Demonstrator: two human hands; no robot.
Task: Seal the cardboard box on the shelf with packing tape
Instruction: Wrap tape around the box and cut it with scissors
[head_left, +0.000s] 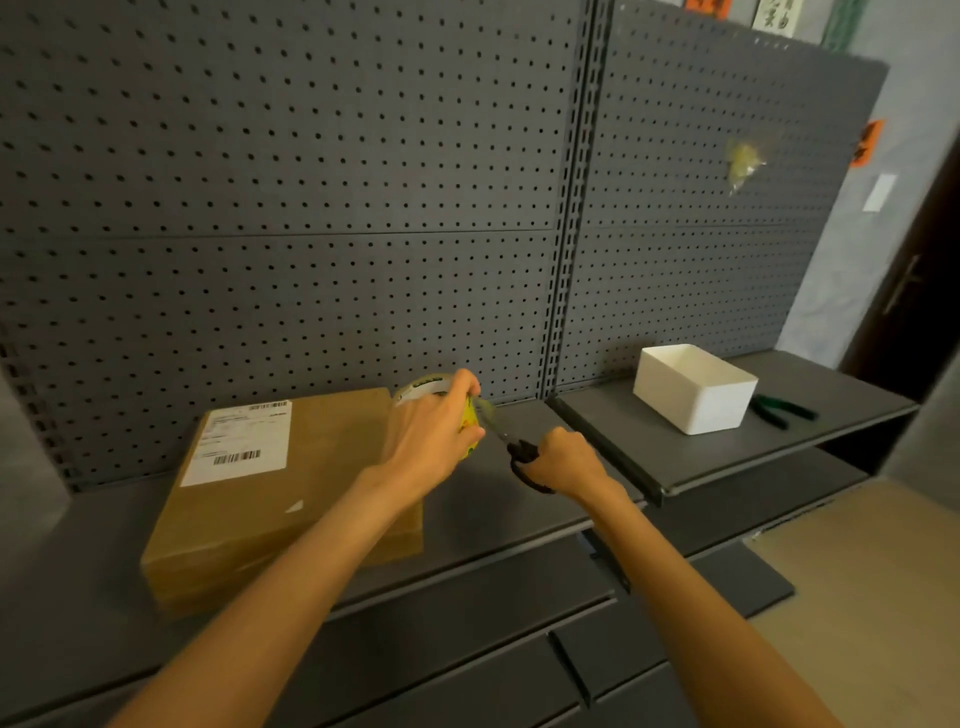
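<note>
A flat brown cardboard box with a white shipping label lies on the dark grey shelf. My left hand grips a roll of clear packing tape with a yellow core, held just above the box's far right corner. My right hand holds black-handled scissors, to the right of the box. Their blades point up-left and reach the tape roll's right side. Whether a strip of tape runs to the box is hidden by my left hand.
A white open bin stands on the neighbouring shelf to the right, with dark green-handled pliers beside it. Grey pegboard backs both shelves. A crumpled wad of tape sticks to the right panel. Lower shelves jut out below.
</note>
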